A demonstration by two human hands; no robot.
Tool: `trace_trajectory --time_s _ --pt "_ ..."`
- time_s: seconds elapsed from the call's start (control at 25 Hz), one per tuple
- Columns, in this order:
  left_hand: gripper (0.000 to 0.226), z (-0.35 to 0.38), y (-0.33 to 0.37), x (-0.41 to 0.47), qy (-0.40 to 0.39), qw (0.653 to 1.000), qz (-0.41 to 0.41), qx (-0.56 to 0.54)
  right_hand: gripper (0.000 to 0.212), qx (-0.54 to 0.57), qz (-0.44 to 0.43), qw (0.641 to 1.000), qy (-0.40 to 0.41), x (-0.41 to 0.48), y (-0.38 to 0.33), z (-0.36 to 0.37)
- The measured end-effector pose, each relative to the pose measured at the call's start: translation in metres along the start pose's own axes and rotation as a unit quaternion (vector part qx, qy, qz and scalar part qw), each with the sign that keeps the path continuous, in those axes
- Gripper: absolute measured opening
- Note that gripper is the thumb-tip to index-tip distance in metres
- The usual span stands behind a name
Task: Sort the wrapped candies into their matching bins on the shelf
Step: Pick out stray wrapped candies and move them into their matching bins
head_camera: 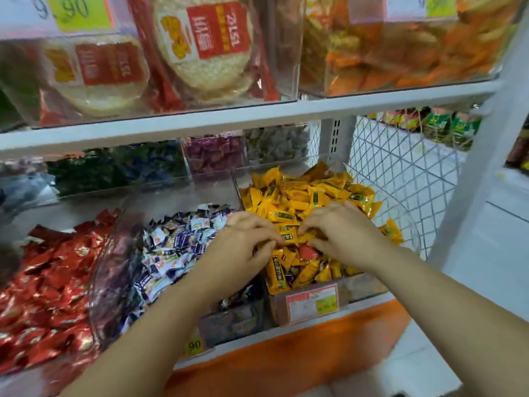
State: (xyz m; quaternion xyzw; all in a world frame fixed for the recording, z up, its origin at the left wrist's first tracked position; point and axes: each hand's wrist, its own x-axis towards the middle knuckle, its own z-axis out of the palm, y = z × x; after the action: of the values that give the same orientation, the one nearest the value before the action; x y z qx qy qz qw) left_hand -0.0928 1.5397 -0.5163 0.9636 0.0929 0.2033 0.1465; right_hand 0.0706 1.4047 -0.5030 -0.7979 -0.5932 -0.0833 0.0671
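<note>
Head view: high above the yellow bin [363, 286] and to its left, a price tag [65, 10] reads "9.90". A shelf-edge tag [194, 345] below and to the left of the bin shows "90", and the print on the bin's own front label [312, 306] is too blurred to read. Your left hand [240, 242] and right hand [340, 230] reach into that bin, fingers curled, each pinching at the yellow candies [309, 196]. One red candy [307, 252] lies among them, just beneath your fingertips.
</note>
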Motion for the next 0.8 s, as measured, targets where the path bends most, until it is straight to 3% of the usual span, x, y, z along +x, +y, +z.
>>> trace_trajectory --time_s 0.12,0.32,0.44,0.64,0.8 --pt "0.047 -0.001 -0.003 0.003 -0.027 1.0 -0.003 0.012 0.022 0.023 0.007 0.998 0.052 0.01 0.005 0.003" --pt "0.029 -0.005 0.001 0.009 -0.061 0.998 -0.019 0.018 0.021 0.069 0.014 0.995 0.07 0.018 0.011 0.003" --pt "0.029 -0.005 0.003 0.009 -0.06 0.998 -0.023 0.017 0.021 0.12 -0.008 0.99 0.07 0.006 0.009 -0.006" --pt "0.032 -0.004 0.006 0.009 -0.059 0.998 -0.027 0.023 0.022 0.028 -0.05 0.998 -0.025 -0.011 0.002 -0.01" --pt "0.031 -0.005 0.007 0.008 -0.054 0.998 -0.024 0.026 0.028 -0.024 -0.06 0.997 -0.029 -0.002 0.0 -0.003"
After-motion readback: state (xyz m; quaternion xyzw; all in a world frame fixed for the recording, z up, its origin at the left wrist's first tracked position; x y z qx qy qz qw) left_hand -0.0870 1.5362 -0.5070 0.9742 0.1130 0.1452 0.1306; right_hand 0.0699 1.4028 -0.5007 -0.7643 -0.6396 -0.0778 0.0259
